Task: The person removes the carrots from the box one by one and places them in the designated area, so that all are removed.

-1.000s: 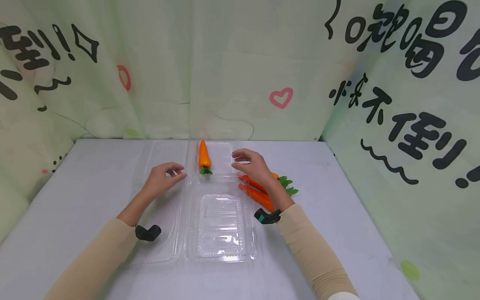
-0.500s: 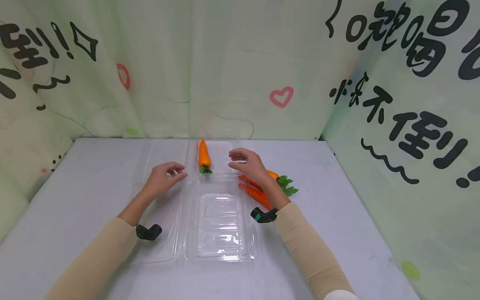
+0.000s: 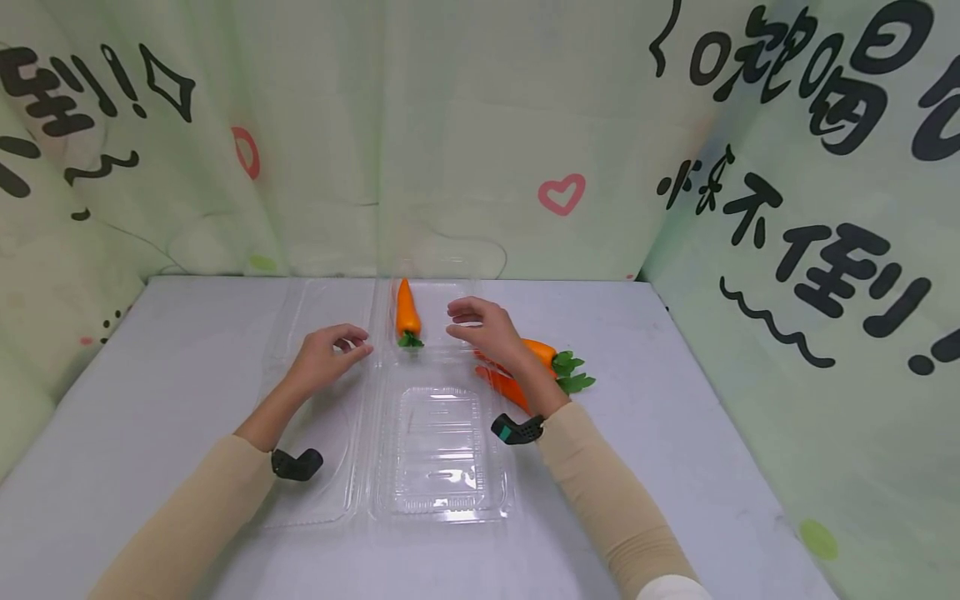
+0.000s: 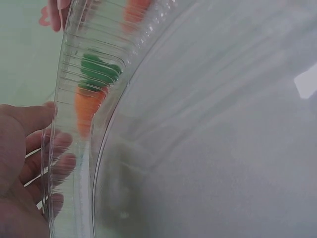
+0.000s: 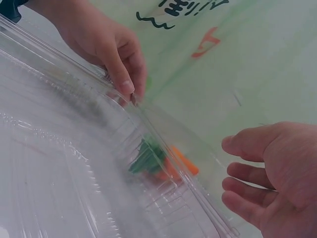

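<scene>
My left hand pinches the rim of a clear plastic clamshell box, thumb on one side and fingers showing through the plastic in the left wrist view. My right hand hovers at the far right part of the box, fingers slightly bent and apart, with nothing in them; the right wrist view shows this hand beside the rim. Toward the back lies an orange carrot with green leaves, seen through the clear plastic; whether it lies inside cannot be told.
To the right, partly behind my right forearm, lie several more carrots with green leaves. The clear lid half spreads over the left of the white table. Printed cloth walls stand at the back and sides.
My right hand and forearm have moved a little to the left, uncovering more of the carrots on the right. The left hand stays at the rim, and the far carrot has not moved.
</scene>
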A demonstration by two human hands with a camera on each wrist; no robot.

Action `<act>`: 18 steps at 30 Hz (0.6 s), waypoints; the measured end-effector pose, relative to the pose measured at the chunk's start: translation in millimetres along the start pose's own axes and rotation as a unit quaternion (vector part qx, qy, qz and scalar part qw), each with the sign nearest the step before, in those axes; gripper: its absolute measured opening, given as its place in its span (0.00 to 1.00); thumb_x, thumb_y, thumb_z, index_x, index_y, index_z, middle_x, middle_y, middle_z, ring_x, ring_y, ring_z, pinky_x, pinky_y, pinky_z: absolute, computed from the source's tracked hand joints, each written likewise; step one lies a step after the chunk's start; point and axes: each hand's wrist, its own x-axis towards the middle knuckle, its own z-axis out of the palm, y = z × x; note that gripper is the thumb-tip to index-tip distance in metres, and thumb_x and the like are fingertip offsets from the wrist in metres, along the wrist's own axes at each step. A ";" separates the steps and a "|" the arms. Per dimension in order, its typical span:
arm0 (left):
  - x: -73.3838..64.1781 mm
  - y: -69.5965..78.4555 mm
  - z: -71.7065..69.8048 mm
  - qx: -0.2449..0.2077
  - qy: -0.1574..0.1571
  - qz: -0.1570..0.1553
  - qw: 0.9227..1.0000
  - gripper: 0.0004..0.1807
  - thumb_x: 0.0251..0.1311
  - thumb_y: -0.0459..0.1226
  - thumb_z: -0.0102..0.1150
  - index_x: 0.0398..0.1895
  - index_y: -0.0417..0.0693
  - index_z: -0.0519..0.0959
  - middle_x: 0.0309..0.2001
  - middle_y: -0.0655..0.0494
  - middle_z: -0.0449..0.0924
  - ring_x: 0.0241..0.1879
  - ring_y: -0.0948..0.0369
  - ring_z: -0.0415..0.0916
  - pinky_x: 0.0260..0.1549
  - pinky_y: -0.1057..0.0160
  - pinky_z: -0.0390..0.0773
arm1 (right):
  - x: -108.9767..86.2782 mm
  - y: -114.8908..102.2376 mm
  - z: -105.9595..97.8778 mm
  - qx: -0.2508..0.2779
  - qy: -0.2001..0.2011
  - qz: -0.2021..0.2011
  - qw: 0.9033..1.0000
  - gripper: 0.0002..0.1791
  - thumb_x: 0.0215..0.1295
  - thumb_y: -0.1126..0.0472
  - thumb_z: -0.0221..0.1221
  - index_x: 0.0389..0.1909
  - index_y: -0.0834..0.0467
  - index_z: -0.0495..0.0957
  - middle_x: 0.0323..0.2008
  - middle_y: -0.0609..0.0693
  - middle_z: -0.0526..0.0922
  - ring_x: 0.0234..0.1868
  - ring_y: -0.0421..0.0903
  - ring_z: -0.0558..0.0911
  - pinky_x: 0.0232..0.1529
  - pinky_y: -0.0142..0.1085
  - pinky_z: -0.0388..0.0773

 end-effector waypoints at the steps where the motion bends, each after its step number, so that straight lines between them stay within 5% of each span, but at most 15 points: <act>1: 2.9 -6.8 3.1 0.004 0.002 0.002 1.000 0.20 0.61 0.52 0.61 0.49 0.50 0.80 0.42 0.53 0.82 0.40 0.57 0.75 0.34 0.66 0.77 | 0.1 0.3 1.0 0.003 -0.001 -0.001 1.000 0.21 0.66 0.59 0.61 0.59 0.55 0.73 0.56 0.52 0.79 0.58 0.49 0.78 0.58 0.41 0.77; 7: 11.2 -27.1 12.5 0.000 0.006 0.001 1.000 0.20 0.60 0.54 0.61 0.49 0.54 0.80 0.41 0.57 0.82 0.40 0.59 0.75 0.37 0.62 0.79 | 1.6 0.6 5.8 0.022 -0.012 -0.006 1.000 0.20 0.65 0.59 0.61 0.58 0.56 0.74 0.55 0.53 0.79 0.57 0.49 0.78 0.59 0.42 0.77; 18: 10.6 -28.3 12.5 0.002 0.005 -0.005 1.000 0.20 0.60 0.54 0.61 0.49 0.55 0.80 0.42 0.57 0.82 0.41 0.59 0.75 0.39 0.62 0.80 | 5.2 0.0 10.8 0.014 -0.015 0.004 1.000 0.20 0.65 0.59 0.62 0.57 0.57 0.74 0.55 0.53 0.80 0.57 0.50 0.79 0.59 0.42 0.77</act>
